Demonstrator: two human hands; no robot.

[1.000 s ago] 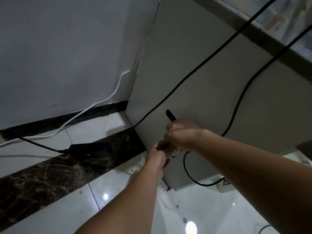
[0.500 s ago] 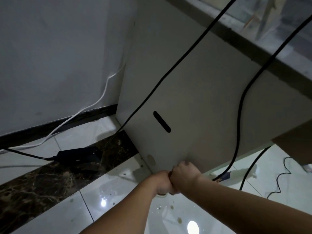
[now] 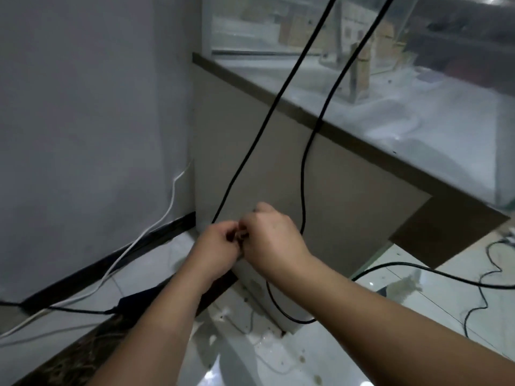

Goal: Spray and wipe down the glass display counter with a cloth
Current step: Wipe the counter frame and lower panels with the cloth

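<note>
The glass display counter (image 3: 434,112) fills the upper right, with a dark brown rim (image 3: 278,89) and a beige side panel (image 3: 351,207) below it. My left hand (image 3: 220,246) and my right hand (image 3: 274,240) meet in front of the panel's lower left corner. Both have their fingers curled around a small dark object (image 3: 242,234) pinched between them; I cannot tell what it is. A black cable (image 3: 250,151) runs down the panel to my left hand. I see no cloth or spray bottle.
A second black cable (image 3: 306,151) hangs beside my right hand and loops onto the white tiled floor (image 3: 278,358). A white cable (image 3: 133,246) and a black power adapter (image 3: 139,299) lie along the grey wall (image 3: 83,107). More black cable (image 3: 446,277) trails at right.
My joined hands have risen from the panel's bottom edge to its lower left corner. The view has tilted up, so more of the glass counter shows.
</note>
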